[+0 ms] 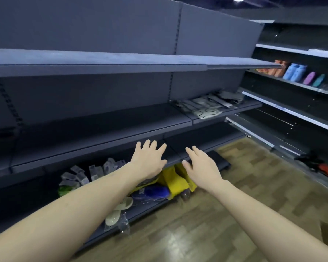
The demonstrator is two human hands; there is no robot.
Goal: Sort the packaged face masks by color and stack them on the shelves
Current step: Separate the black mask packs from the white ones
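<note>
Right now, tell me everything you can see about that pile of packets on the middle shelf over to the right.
The packets are flat, glossy plastic sleeves lying on the dark shelf at its right end. They are spread in a loose, overlapping heap, not a neat stack. The nearer ones look pale grey-green with dark curved loops showing through; those behind look dark grey or black. The front one reaches the shelf's front edge. Neither hand touches them. Any print is too blurred to read.

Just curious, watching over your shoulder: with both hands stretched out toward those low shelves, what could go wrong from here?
1. Both the left hand and right hand are open and empty, reaching under a shelf edge; knuckles may knock it.
2. The clear packets on the bottom shelf lie loosely piled, so a careless grab could spill them.
3. The yellow packs lean near the edge and might slide onto the floor.
</note>
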